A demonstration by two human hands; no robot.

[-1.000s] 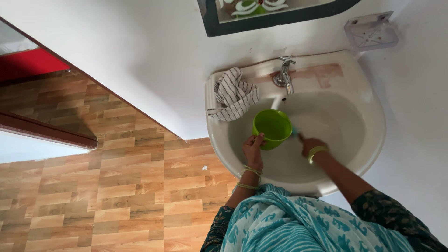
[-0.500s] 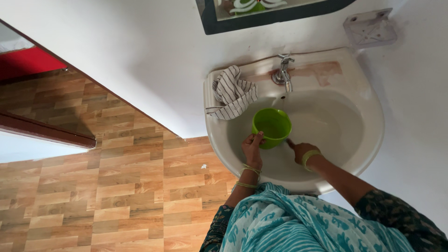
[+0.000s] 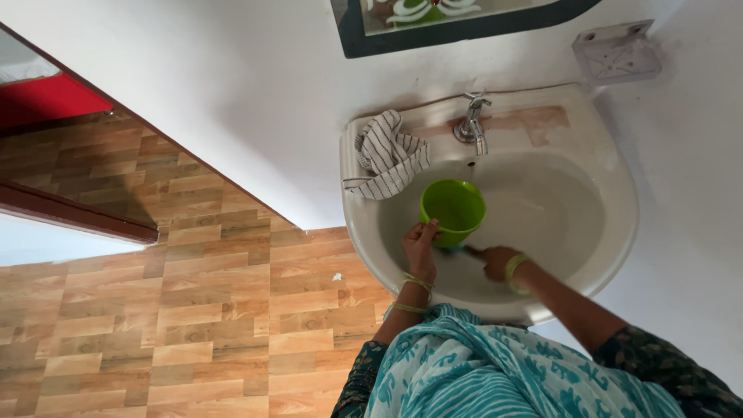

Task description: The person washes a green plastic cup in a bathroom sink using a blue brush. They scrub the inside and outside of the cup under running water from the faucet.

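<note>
Holding: a green cup (image 3: 453, 210) is gripped at its near rim by the left hand (image 3: 420, 248), thumb and fingers pinched over the edge.
Cup position: held inside the basin (image 3: 619, 224), left of centre, just below the tap (image 3: 473, 124), mouth tilted up toward the camera.
Cup contents: nothing solid is seen inside; whether water is in it cannot be told.
Right hand (image 3: 499, 263): closed around a small bluish thing at the cup's lower outer wall; what that thing is cannot be told.
Basin contents: the cup and both hands; the bowl looks wet and pale.
Basin rim: a striped cloth (image 3: 387, 159) is bunched on the left rear corner, one end hanging into the bowl.
Wall: a dark-framed mirror (image 3: 457, 27) is mounted above the tap; a clear soap holder (image 3: 617, 53) is fixed to the right of it.
Floor (image 3: 193, 310): wood-pattern tiles, left of the basin.
Count: one cup, one cloth, one tap, one basin, one mirror, one soap holder, two hands.
</note>
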